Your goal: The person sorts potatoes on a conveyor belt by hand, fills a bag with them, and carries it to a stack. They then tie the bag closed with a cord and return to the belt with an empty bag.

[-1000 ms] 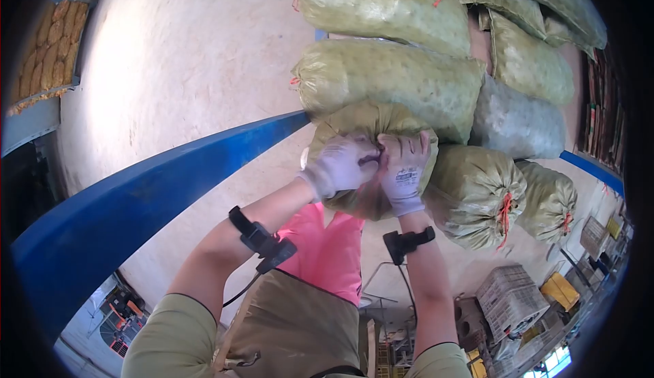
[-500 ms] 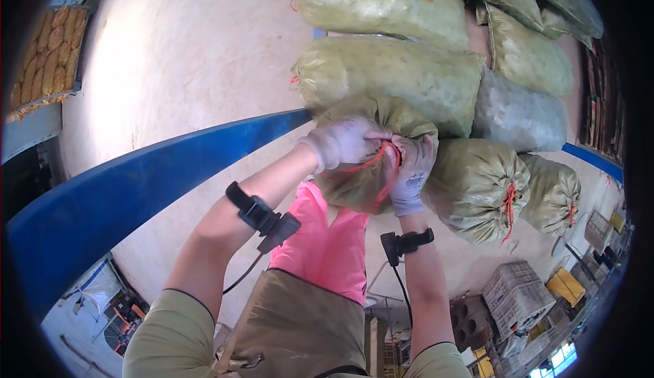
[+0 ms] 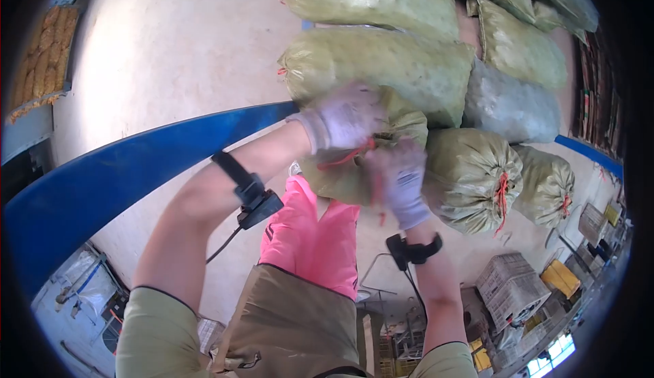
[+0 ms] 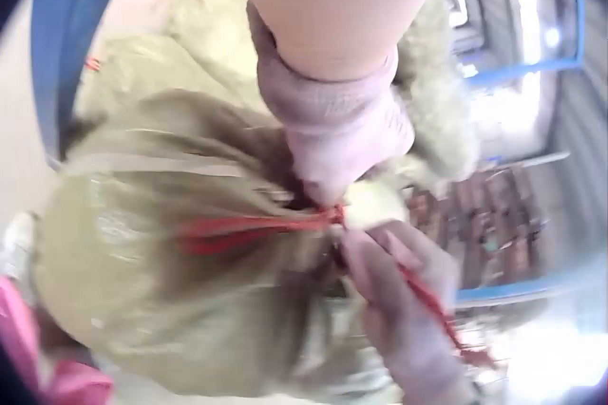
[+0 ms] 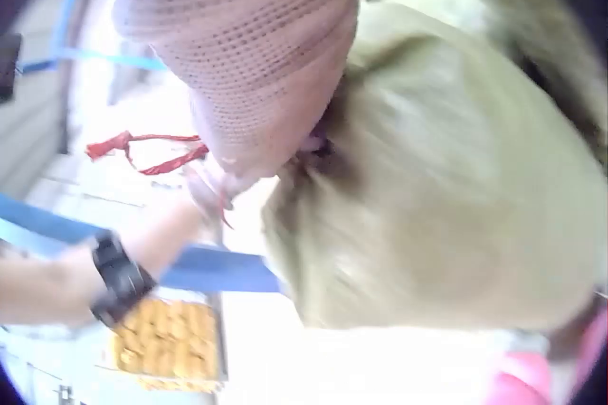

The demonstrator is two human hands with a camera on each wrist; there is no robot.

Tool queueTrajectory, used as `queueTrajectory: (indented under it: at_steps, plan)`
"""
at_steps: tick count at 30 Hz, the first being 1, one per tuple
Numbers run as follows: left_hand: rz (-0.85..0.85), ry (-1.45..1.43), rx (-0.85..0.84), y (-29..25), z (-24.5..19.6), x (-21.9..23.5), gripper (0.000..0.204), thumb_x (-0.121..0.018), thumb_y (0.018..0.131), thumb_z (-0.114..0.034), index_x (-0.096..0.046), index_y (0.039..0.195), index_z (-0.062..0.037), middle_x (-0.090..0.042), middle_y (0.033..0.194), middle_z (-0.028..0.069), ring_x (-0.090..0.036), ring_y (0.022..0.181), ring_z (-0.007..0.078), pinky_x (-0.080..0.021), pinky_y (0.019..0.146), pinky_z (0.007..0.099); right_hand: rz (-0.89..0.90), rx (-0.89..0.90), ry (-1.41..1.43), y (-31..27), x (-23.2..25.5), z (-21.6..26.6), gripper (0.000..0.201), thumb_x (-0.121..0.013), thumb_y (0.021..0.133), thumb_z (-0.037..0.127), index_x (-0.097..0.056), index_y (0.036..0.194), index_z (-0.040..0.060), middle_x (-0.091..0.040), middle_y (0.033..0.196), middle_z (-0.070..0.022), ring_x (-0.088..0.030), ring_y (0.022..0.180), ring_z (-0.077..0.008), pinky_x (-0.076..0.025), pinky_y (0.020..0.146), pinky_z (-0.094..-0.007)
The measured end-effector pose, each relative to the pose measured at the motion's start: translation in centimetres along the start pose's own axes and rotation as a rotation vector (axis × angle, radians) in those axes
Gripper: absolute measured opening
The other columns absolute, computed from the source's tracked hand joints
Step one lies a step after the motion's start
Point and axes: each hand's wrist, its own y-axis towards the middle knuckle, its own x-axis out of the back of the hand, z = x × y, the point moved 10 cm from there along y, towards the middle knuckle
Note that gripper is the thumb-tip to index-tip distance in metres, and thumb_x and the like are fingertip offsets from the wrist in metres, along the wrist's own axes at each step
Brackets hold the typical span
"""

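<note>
A stuffed green woven sack (image 3: pixel 337 182) stands upright in front of the person, its mouth gathered into a neck. Red string (image 4: pixel 266 225) circles that neck, with a loop lying over the sack's side. The gloved left hand (image 3: pixel 349 115), blurred in the head view, pinches the string at the neck from the far side. Opposite it, the gloved right hand (image 3: pixel 400 177) has curled fingers at the neck, and a string end trails along them in the left wrist view. Seen from the right wrist, that hand hides most of the knot, and a red loop sticks out beyond it.
Filled sacks (image 3: pixel 381 68) lie stacked beyond the hands, and tied ones (image 3: pixel 473 180) stand at the right. A blue beam (image 3: pixel 150 167) runs along the left up to the sack. Crates (image 3: pixel 511 289) are at the lower right.
The hands have drawn apart, the left up and away, the right slightly down. Red string came into view between them at the neck and is now stretched around it.
</note>
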Motion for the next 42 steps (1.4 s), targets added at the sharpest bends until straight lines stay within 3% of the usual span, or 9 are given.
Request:
queueTrajectory:
  at_steps: [2,9,14,16,26,31,37,40,42]
  plan:
    - [0.173,-0.103,0.085,-1.7,1.6,-4.9,0.016,-0.067,0.07,-0.034,-0.065,0.074,-0.019,-0.062,0.082,-0.0001,-0.06,0.09,0.0205,-0.046,0.083,0.0382,0.542,-0.202,-0.044,-6.2,-8.9,-0.2,0.014,-0.069,0.085,0.029,-0.068,0.088,0.0148,-0.061,0.083,-0.0103,-0.06,0.099,-0.0344,-0.041,0.092,-0.0539]
    - [-0.069,-0.061,0.265,-6.4,4.0,-2.5,0.02,-0.07,0.081,-0.025,-0.072,0.1,-0.0179,-0.067,0.091,0.0058,-0.064,0.09,0.0278,-0.049,0.082,0.0448,0.151,-0.275,-0.092,-9.8,-2.9,3.3,0.035,-0.063,0.09,0.03,-0.065,0.12,0.0124,-0.064,0.096,-0.0127,-0.059,0.096,-0.0347,-0.042,0.095,-0.0533]
    - [0.088,-0.013,0.103,-17.3,4.9,-6.8,0.044,-0.06,0.092,-0.032,-0.062,0.133,-0.0145,-0.069,0.11,0.0148,-0.065,0.099,0.0323,-0.05,0.082,0.0492,0.377,-1.035,0.212,-30.4,-2.2,7.1,0.04,-0.061,0.091,0.034,-0.067,0.122,0.0102,-0.071,0.104,-0.0201,-0.068,0.096,-0.0363,-0.051,0.086,-0.0515]
    - [0.643,-0.119,0.347,-22.6,5.1,-9.3,0.056,-0.056,0.094,-0.047,-0.057,0.141,-0.0163,-0.058,0.136,0.0133,-0.052,0.125,0.0364,-0.035,0.109,0.056,0.46,-1.447,0.231,-42.0,-3.8,11.3,0.041,-0.059,0.094,0.036,-0.065,0.127,0.012,-0.071,0.114,-0.0199,-0.066,0.109,-0.0377,-0.05,0.096,-0.0484]
    - [1.076,-0.135,-0.117,-23.4,-4.9,-8.8,0.039,-0.061,0.094,-0.032,-0.067,0.123,-0.0065,-0.069,0.116,0.0215,-0.065,0.106,0.0396,-0.052,0.093,0.0493,-0.302,-2.475,0.653,-71.5,-6.5,39.3,0.033,-0.063,0.087,0.032,-0.074,0.107,0.0095,-0.076,0.099,-0.0148,-0.073,0.096,-0.0295,-0.055,0.089,-0.0386]
    - [1.071,-0.129,0.007,-11.1,-10.9,-11.3,0.036,-0.062,0.096,-0.03,-0.069,0.122,-0.006,-0.071,0.106,0.0125,-0.067,0.096,0.0274,-0.054,0.089,0.0405,-0.575,-2.457,0.865,-77.4,-8.8,37.8,0.033,-0.065,0.089,0.028,-0.073,0.109,0.0034,-0.075,0.094,-0.0111,-0.071,0.086,-0.0217,-0.055,0.079,-0.0335]
    - [0.899,-0.639,0.4,4.5,-25.1,-12.3,0.036,-0.055,0.105,-0.024,-0.066,0.123,0.0042,-0.073,0.107,0.0122,-0.069,0.089,0.021,-0.057,0.081,0.0332,-1.314,-2.278,0.386,-81.1,7.7,28.8,0.033,-0.061,0.093,0.029,-0.071,0.114,0.0069,-0.073,0.106,-0.0196,-0.069,0.101,-0.0377,-0.054,0.089,-0.0437]
    - [0.857,-0.743,0.353,10.6,-31.1,-12.7,0.038,-0.06,0.103,-0.028,-0.067,0.121,0.005,-0.072,0.104,0.0135,-0.068,0.083,0.0188,-0.057,0.073,0.0297,-1.376,-2.15,0.264,-82.0,14.4,21.6,0.031,-0.064,0.094,0.025,-0.071,0.115,0.0021,-0.073,0.089,-0.0111,-0.067,0.078,-0.0179,-0.054,0.074,-0.0332]
    - [0.856,-0.708,0.335,13.6,-32.7,-13.4,0.038,-0.065,0.1,-0.027,-0.067,0.121,0.0045,-0.073,0.103,0.0116,-0.069,0.082,0.0195,-0.057,0.074,0.0301,-1.421,-1.986,0.362,-81.4,18.7,15.6,0.033,-0.061,0.095,0.031,-0.071,0.114,0.006,-0.073,0.105,-0.0195,-0.069,0.097,-0.0393,-0.054,0.087,-0.0456]
